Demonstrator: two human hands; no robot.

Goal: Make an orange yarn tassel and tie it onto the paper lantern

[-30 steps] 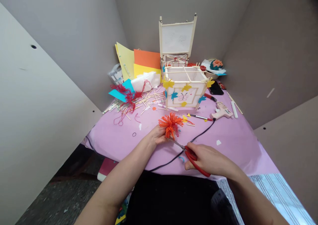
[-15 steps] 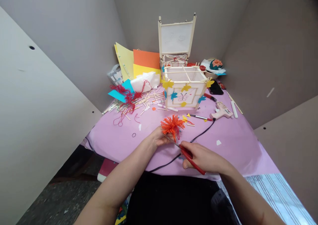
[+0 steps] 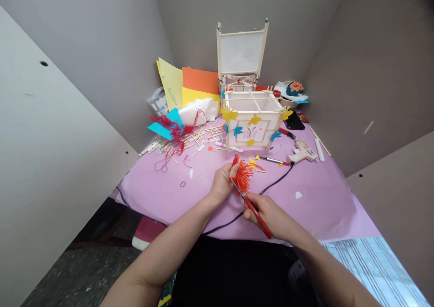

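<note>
An orange yarn tassel (image 3: 244, 177) is pinched at its red top by my left hand (image 3: 222, 184), its strands fanning to the right and down. My right hand (image 3: 269, 214) is closed round the red handles of the scissors (image 3: 257, 214). The metal blades point up and left, against the lower left side of the strands and close to my left fingers. Behind my hands stands a white box frame (image 3: 252, 126) of thin sticks, with yellow and blue paper shapes on it.
On the pink-covered table (image 3: 162, 194), sticks (image 3: 203, 137) and red yarn (image 3: 176, 133) lie at the left. A glue gun (image 3: 303, 152) rests at the right, its black cable (image 3: 278, 180) passing beneath my hands. Coloured paper (image 3: 200, 81) stands behind.
My left hand has turned and risen slightly, so the tassel now hangs sideways with its red top showing. The scissors have shifted slightly left, with their blades against the strands.
</note>
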